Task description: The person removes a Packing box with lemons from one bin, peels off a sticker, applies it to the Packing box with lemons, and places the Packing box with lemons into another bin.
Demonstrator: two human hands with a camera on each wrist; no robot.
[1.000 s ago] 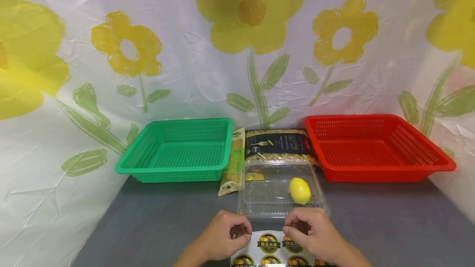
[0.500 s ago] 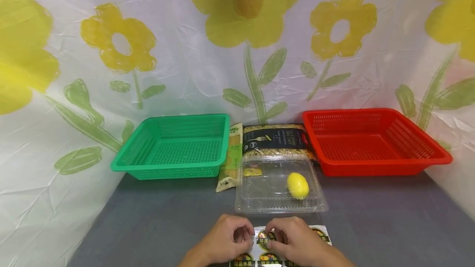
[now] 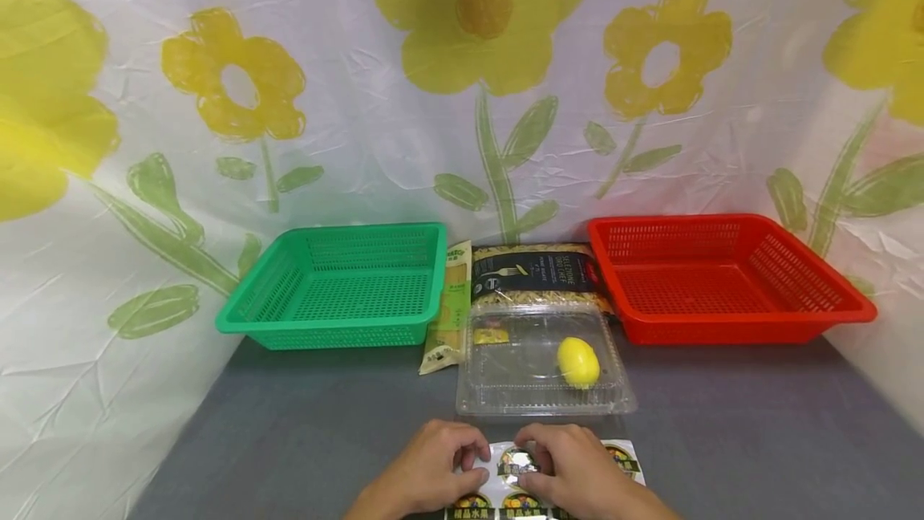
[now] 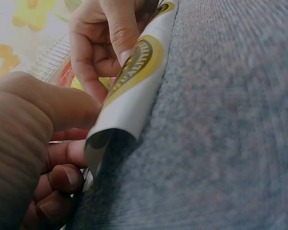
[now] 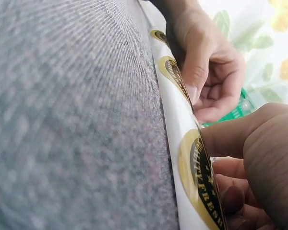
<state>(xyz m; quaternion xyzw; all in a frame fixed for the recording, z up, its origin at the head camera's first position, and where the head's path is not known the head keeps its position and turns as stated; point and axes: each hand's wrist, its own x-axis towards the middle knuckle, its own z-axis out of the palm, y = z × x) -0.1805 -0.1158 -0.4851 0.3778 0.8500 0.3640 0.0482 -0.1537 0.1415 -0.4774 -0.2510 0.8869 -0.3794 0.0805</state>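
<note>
Fingers point(image 3: 545, 435) curled, sticker sheet point(image 3: 511, 469) between them, touching

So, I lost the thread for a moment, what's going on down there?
A person's left hand and right hand both hold a sheet of round stickers low over the table, thumbs and fingers at its edge. I see no sticker peeled off. Just beyond is a clear plastic container with a yellow lemon-like fruit; whether it sits in or on it, I can't tell. Farther back, a green basket stands left and a red basket right.
</note>
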